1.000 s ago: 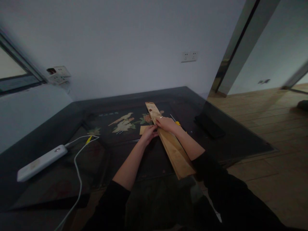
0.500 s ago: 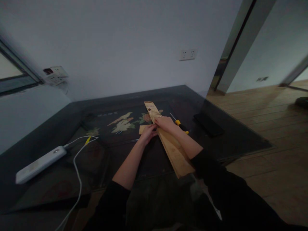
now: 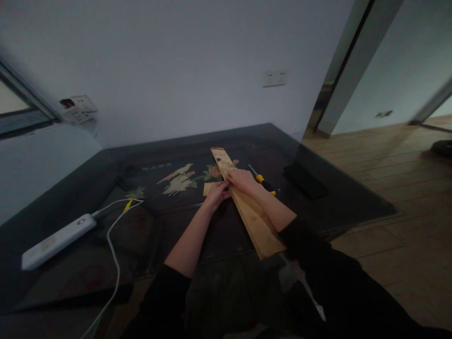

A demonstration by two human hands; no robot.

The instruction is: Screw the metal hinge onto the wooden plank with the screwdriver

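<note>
The long wooden plank (image 3: pixel 247 207) lies slantwise on the dark table (image 3: pixel 88 197), its far end beyond my fingertips, its near end over the table edge toward my lap. My right hand (image 3: pixel 242 179) rests on top of the plank, fingers curled and pressing down. My left hand (image 3: pixel 216 194) sits at the plank's left edge, fingers bent against it; whether they pinch anything small I cannot tell. A small wood offcut (image 3: pixel 208 189) lies just left of that hand, touching or nearly so.

Judgement: doing this well calls for steady downward pressure from the right hand so the plank cannot pivot, and for keeping the left fingertips square to the edge.

Just right of the right hand lies a yellow-handled screwdriver (image 3: pixel 263 181). Well left of both hands: a white power strip (image 3: pixel 52 241) with its cable (image 3: pixel 113 254).
</note>
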